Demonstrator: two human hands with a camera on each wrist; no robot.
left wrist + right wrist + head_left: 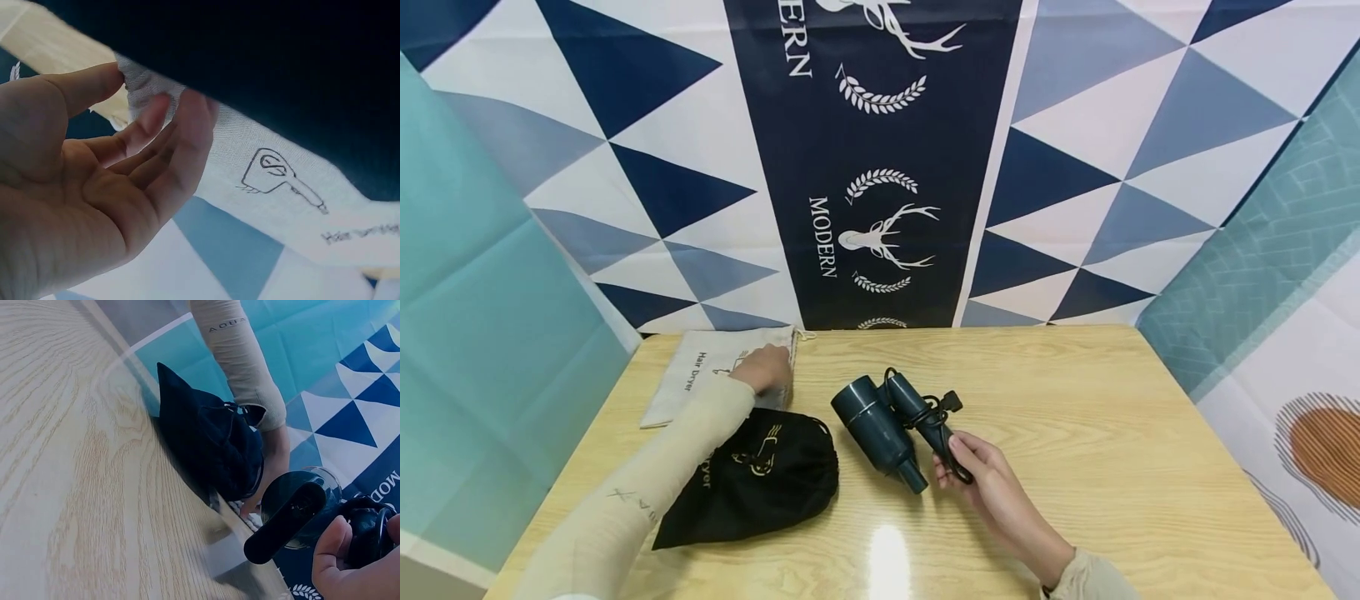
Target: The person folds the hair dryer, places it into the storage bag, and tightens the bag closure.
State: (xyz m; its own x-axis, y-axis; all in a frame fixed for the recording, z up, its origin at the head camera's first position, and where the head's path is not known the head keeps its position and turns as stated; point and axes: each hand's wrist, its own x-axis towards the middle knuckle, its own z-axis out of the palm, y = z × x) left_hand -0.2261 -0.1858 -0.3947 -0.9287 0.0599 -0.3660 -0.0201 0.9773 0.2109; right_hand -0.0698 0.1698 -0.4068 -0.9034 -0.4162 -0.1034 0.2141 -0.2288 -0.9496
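Note:
My right hand grips the handle and wrapped cord of a dark teal hair dryer, held low over the table with its wide barrel to the left. In the right wrist view, the dryer's narrow nozzle points toward the camera. My left hand is at the right edge of a grey cloth bag printed "Hair Dryer". In the left wrist view its fingers are loosely bent at the bag's edge, with a gap to the thumb. A black drawstring bag lies under the left forearm.
The wooden table has a patterned cloth backdrop along its far edge. Teal cloth hangs at the left side and more patterned cloth at the right. A white drawstring end sticks out from the grey bag's far corner.

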